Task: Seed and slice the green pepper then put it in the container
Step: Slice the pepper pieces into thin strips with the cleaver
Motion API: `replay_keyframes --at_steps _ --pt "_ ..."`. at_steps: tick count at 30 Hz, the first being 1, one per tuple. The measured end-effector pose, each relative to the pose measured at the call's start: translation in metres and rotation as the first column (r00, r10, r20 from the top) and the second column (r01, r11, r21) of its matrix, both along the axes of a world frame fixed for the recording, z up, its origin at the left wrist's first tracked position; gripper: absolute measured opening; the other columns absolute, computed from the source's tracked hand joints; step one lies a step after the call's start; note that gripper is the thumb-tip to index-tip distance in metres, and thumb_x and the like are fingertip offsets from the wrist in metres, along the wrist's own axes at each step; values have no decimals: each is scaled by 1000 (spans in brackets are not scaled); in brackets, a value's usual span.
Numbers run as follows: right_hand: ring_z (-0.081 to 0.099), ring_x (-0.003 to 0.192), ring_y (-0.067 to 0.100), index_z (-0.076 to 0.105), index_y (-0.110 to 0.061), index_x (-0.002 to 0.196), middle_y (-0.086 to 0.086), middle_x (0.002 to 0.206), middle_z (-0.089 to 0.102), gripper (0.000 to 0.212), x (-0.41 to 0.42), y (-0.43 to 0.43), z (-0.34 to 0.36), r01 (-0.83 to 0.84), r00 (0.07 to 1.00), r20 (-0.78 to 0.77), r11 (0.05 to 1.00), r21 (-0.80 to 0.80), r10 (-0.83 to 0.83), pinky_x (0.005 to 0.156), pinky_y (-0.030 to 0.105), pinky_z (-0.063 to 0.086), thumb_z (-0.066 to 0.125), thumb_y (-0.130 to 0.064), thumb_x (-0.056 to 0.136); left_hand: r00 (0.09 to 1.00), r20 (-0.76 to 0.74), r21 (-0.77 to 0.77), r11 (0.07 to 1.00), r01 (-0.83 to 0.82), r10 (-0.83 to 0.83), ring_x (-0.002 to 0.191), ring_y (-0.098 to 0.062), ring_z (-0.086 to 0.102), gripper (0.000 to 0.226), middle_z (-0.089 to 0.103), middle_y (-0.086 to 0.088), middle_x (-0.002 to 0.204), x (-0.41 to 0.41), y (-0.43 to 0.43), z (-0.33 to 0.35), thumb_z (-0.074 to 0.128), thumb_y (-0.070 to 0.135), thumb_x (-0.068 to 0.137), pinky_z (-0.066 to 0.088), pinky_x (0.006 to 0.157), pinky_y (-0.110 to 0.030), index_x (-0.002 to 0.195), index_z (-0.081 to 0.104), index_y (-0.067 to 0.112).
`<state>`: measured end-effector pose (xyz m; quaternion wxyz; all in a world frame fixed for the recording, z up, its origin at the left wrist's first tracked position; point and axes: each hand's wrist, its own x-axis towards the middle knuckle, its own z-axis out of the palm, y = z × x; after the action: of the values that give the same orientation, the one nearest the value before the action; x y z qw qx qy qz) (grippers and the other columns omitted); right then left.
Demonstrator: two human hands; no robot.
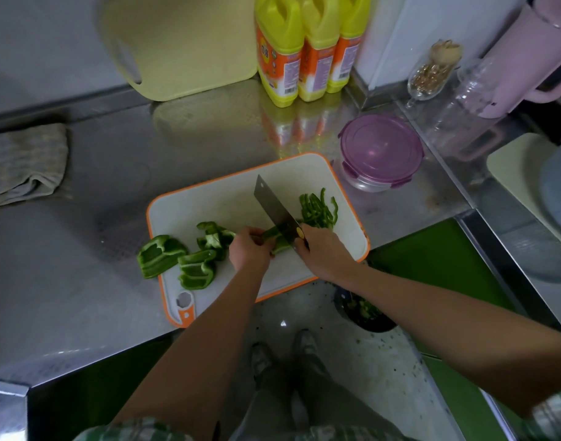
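Three green pepper chunks [162, 255] lie at the left end of our orange-rimmed cutting board [215, 198], one overhanging onto the steel counter [81, 297]. Our left hand [248, 251] curls its fingers over the pepper piece [277, 241] mid-board, pinning it. Just right, the cleaver [274, 206] bites into that piece, our right hand [323, 253] wrapped around its handle. Cut strips [319, 210] lie beyond; the purple-lidded container [381, 151] stands closed, far right.

You are standing at a steel worktop [91, 173] that is bending round a corner on your right, its dull surface catching pale reflections in dim light. A grey wall [43, 43] is running along behind it. Green cabinet fronts [441, 249] are showing below its edge, and a pale speckled floor [384, 361] is lying underfoot.
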<state>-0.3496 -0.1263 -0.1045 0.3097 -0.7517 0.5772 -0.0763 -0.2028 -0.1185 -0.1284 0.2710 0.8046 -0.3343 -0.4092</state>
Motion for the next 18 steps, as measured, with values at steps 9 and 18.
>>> replay_keyframes --at_steps 9,18 --pt "58 72 27 52 -6 104 9 77 57 19 3 3 -9 -14 996 -85 997 -73 8 58 30 37 39 -20 100 992 -123 -61 998 -3 -5 62 -20 67 21 67 -3 79 3 4 -2 76 13 82 58 70 -33 98 64 9" --pt "49 59 24 43 -10 81 11 68 53 19 -12 -14 5 52 999 5 996 -77 -52 54 32 34 46 -16 98 994 -106 -10 1000 -16 15 69 -21 69 26 70 -3 80 -6 -3 0 78 18 80 57 70 -33 101 66 9"
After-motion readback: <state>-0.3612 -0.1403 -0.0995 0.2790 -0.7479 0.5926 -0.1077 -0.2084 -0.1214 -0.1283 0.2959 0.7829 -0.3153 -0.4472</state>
